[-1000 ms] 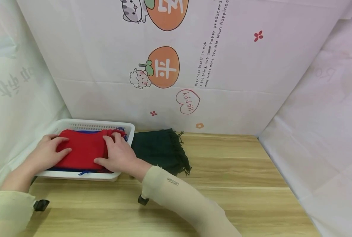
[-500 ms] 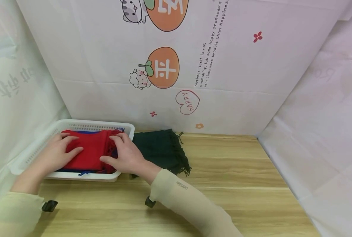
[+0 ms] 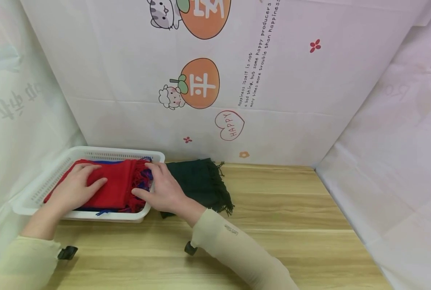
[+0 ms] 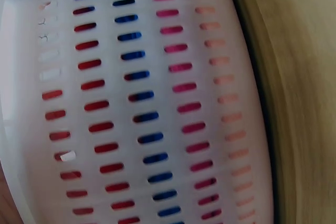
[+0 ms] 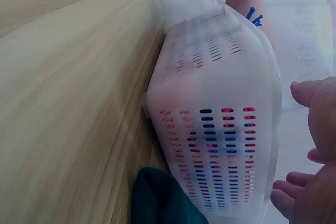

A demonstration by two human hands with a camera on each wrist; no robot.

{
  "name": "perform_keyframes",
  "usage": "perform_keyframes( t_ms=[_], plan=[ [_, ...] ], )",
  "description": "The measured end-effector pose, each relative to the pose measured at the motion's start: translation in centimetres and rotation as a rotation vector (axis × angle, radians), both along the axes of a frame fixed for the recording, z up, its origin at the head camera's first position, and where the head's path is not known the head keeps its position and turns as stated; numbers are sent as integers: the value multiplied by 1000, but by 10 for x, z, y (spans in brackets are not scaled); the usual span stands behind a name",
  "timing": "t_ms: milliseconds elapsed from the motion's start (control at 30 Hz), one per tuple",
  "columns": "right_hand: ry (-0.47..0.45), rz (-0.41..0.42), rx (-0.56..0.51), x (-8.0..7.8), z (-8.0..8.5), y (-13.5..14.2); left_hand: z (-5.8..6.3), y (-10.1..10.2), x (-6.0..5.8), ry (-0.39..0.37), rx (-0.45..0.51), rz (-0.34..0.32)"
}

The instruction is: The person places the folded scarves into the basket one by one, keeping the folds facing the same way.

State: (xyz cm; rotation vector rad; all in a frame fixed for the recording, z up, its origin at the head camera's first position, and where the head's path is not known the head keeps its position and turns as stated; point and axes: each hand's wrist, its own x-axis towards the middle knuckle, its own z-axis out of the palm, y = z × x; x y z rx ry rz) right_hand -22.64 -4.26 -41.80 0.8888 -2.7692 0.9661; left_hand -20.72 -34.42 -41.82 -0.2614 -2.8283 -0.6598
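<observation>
A folded red fringed scarf [image 3: 113, 183] lies on top in a white plastic basket [image 3: 41, 207], over blue cloth [image 3: 108, 162]. My left hand [image 3: 71, 187] rests on the scarf's left part, fingers loosely spread. At the basket's right end, my right hand [image 3: 166, 189] hovers near the red fringe [image 3: 138, 193], thumb and fingers apart and nothing between them. In the right wrist view that hand [image 5: 315, 150] is beside the basket's rim [image 5: 275, 93]. Through the slots in the left wrist view, red and blue cloth shows; that hand's fingers are out of sight.
A folded dark green fringed scarf [image 3: 195, 183] lies on the wooden table [image 3: 284, 201], right beside the basket. White printed sheeting [image 3: 291, 80] stands behind, with more at both sides. Small black devices [image 3: 67, 253] sit at the wrists.
Both hands have shifted to the right. The right hand has drawn back from the scarf's end, and more red fringe shows. More of the scarf's left edge is uncovered.
</observation>
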Motion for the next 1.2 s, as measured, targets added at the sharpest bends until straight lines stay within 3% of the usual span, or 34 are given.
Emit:
perform_keyframes(
  t_ms=[1200],
  plan=[
    [-65,-57,-78,-14,-22,81,10,74,-5,-33,22,-15]
  ],
)
